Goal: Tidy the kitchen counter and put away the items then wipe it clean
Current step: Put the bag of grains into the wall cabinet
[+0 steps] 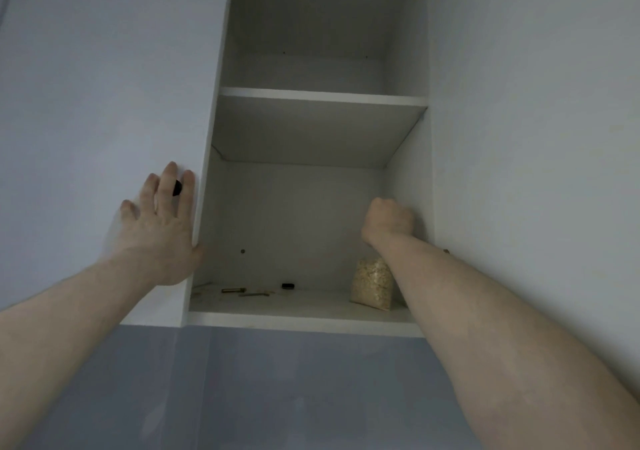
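My left hand (159,228) lies spread on the white cupboard door (104,103), my right hand (389,219) fisted above the clear oat bag (372,285), which my forearm could topple.

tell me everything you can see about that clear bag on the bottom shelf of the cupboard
The bag is a clear plastic pouch filled with pale beige flakes or grains, possibly oats, though the contents are too blurred to name. It stands upright on the bottom shelf of the open white cupboard, at the right side near the right wall. The person's right forearm crosses in front of its right edge; whether they touch cannot be told. The right hand is above it, fingers curled, with nothing visible in its grip.
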A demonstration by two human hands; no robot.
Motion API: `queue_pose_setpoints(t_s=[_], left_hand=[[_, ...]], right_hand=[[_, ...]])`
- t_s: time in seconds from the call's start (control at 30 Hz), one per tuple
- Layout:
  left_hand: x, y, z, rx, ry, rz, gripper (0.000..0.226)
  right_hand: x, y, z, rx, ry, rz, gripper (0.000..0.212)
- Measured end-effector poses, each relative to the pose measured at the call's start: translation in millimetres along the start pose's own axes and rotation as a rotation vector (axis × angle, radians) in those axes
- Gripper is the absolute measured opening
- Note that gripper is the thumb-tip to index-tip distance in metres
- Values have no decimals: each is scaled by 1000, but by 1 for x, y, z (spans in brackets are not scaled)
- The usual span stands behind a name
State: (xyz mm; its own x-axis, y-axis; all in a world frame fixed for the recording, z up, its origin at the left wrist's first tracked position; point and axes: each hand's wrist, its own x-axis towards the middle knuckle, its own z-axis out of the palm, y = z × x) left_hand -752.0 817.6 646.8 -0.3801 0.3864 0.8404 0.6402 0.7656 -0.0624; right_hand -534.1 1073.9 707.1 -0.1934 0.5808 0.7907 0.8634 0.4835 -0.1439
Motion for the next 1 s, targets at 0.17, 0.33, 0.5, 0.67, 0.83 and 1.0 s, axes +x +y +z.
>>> queue_pose_setpoints(t_s=[0.17, 0.33, 0.5, 0.67, 0.83, 1.0], left_hand=[[-1, -1, 4, -3, -18, -15, 114], [-5, 2, 5, -32, -72, -28, 112], [-13, 1, 8, -60, -103, -22, 106], [-27, -6, 19, -145, -105, 18, 98], [-81, -15, 43, -266, -118, 107, 87], [-173, -13, 62, -313, -243, 164, 96]], right_hand=[[-26, -25, 8, 149, -40, -90, 33], [-73, -75, 18, 421, -145, -321, 37], [-106, -93, 41, 521, -193, -420, 34], [-143, -90, 60, 738, -92, -454, 18], [-187, -83, 73, 833, 86, -584, 23], [-251, -69, 93, 841, 142, -667, 39]])
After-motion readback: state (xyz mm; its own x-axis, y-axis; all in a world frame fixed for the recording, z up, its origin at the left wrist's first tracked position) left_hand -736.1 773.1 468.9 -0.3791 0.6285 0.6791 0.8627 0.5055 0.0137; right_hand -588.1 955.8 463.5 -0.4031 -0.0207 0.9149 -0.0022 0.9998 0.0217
